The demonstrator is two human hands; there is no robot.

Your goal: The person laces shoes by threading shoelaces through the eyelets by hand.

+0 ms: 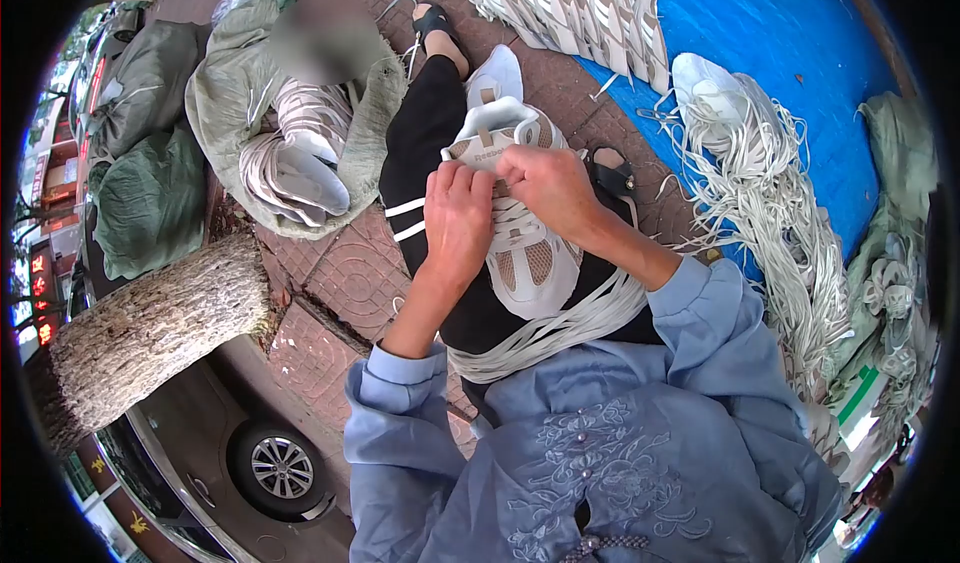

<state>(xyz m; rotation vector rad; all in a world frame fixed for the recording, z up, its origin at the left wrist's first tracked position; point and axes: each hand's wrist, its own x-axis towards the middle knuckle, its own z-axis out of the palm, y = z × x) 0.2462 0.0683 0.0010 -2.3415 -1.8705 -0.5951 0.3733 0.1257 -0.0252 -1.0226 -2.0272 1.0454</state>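
Observation:
A white and tan sneaker upper lies on my lap, its toe toward me and its tongue toward the far side. White shoelace crosses its lower eyelet rows. My left hand is closed at the left eyelet edge, fingers curled over the shoelace there. My right hand pinches at the upper eyelets just below the tongue, close to the left fingertips. The lace between the fingers is mostly hidden by the hands. A bundle of loose white laces lies across my lap below the toe.
Stacked shoe uppers and a large tangle of white laces lie on a blue tarp at right. An open woven sack holds more uppers at left. A tree trunk and a parked car stand at lower left.

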